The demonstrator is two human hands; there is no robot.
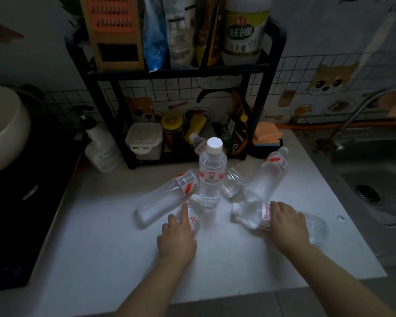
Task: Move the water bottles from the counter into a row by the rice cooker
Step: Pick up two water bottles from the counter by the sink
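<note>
**Reaching into a tight cluster of bottles**

Our right hand (286, 223) curls over a lying clear plastic white-capped bottle (249, 213). Our left hand (176, 239) lays a straight index finger on a lying clear red-script bottle (192, 221); we cannot tell whether it grips. Just beyond stands an upright clear white-capped bottle (212, 177), which a knock could topple. The rounded cream rice cooker (2, 126), as we judge it, sits far left.

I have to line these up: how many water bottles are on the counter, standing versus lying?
standing water bottle: 1
lying water bottles: 5
Total: 6
</note>
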